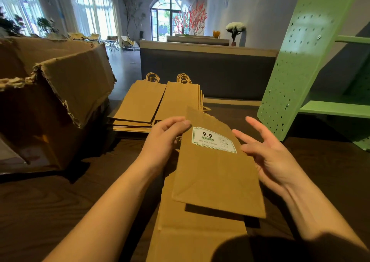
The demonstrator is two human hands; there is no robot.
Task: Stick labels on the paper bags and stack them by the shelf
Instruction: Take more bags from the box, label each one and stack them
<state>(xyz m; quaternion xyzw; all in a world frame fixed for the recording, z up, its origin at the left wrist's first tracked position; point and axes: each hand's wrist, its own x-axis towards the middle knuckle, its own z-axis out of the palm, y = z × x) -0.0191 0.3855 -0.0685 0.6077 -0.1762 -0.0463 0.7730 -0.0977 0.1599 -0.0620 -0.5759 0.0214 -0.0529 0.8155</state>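
Observation:
A flat brown paper bag [216,173] is lifted above the dark table, carrying a white and green label [213,139] marked 9.9 near its top. My left hand [166,137] pinches the bag's upper left edge, thumb on top beside the label. My right hand [270,151] hovers at the bag's right side with fingers spread and straight, fingertips near the label's right end. Under the bag lies another flat bag [192,237]. Two stacks of bags with twisted handles [140,101] [180,97] lie farther back on the table.
A large torn cardboard box [52,93] stands at the left on the table. A green perforated metal shelf [304,61] rises at the right. Behind the stacks runs a dark counter [208,69]. The dark wooden table [60,201] spreads under everything.

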